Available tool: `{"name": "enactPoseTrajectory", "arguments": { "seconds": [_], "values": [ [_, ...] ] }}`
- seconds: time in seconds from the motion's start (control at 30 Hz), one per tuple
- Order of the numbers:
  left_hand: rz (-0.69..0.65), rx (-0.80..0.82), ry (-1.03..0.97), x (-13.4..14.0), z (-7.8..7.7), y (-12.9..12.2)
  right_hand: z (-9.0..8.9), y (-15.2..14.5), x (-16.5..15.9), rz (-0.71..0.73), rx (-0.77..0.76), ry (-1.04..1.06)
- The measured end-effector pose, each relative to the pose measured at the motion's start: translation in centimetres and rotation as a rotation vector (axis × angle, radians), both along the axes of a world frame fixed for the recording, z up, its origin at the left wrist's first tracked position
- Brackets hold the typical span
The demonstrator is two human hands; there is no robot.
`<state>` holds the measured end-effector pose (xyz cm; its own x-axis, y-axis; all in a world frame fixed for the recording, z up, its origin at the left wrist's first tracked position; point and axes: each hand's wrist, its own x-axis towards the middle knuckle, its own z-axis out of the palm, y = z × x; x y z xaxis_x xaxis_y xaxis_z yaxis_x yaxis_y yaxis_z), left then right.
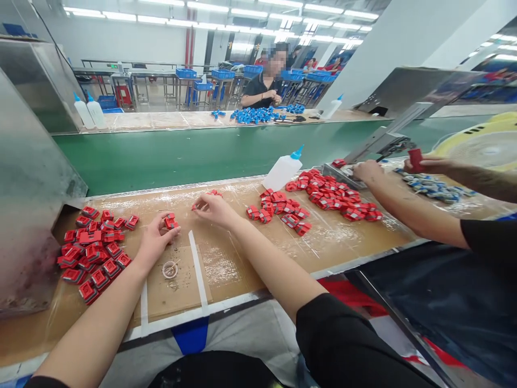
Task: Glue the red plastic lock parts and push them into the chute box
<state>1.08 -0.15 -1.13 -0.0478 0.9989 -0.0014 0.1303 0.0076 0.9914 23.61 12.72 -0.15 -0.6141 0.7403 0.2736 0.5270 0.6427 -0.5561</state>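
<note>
My left hand has its thumb and fingers closed round a red plastic part with grey edging, just above the worktop. To its right, my right hand is in a pinch, with a small red piece showing at the fingertips; most of it is hidden. Behind that hand another bit of red plastic peeks out, and I cannot tell whether the fingers touch it. A heap of like red parts lies left of my left hand. A small round dish with tiny contents sits on a taped cardboard sheet.
More red parts are heaped at the right, beside a white bottle with a blue nozzle. A co-worker's hands work at a metal press. A green conveyor belt runs behind. A metal housing bounds the left.
</note>
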Motion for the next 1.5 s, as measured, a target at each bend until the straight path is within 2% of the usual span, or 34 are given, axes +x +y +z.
{"name": "enactPoseTrajectory", "arguments": {
  "seconds": [0.07,0.13,0.27,0.47,0.57,0.73,0.9,0.97,1.03,1.17,1.27,1.43,1.5],
  "values": [
    [0.013,0.002,0.037,-0.1,0.0,-0.1,-0.4,-1.6,-1.2,0.132,-0.022,0.137],
    [0.016,-0.003,0.045,-0.2,-0.1,-0.1,-1.0,-2.7,-2.2,0.255,0.031,0.242],
    [-0.023,-0.010,0.029,-0.3,-0.6,0.2,-2.2,-3.4,-3.2,0.339,0.196,0.275],
    [-0.109,0.045,0.048,-0.5,-1.6,0.5,-3.3,-4.0,-3.7,0.350,0.242,0.370],
    [-0.098,0.059,0.106,-0.5,-1.8,0.5,-3.4,-4.4,-4.0,0.340,0.257,0.352],
    [-0.055,0.040,-0.118,-0.1,-1.1,0.7,-2.4,-4.9,-4.1,0.357,0.197,0.453],
    [0.009,-0.026,-0.272,0.8,-0.2,0.5,-1.6,-5.7,-4.2,0.167,0.143,0.666],
    [0.045,-0.031,-0.289,1.1,0.0,0.4,-1.7,-5.9,-4.4,0.126,0.056,0.716],
    [0.067,-0.014,-0.298,1.3,0.1,0.4,-2.0,-5.8,-4.6,0.121,-0.113,0.747],
    [0.026,0.004,-0.334,1.4,0.2,0.6,-2.3,-5.5,-4.7,0.287,-0.511,0.737],
    [-0.009,-0.002,-0.290,1.3,0.1,0.7,-1.9,-5.7,-4.6,0.347,-0.629,0.713],
    [-0.039,0.025,-0.215,1.2,-0.1,0.6,-1.9,-6.2,-4.6,0.369,-0.912,0.837],
    [-0.053,0.044,-0.205,1.4,-0.2,0.5,-2.3,-6.2,-4.8,0.379,-0.950,0.874]
  ]
}}
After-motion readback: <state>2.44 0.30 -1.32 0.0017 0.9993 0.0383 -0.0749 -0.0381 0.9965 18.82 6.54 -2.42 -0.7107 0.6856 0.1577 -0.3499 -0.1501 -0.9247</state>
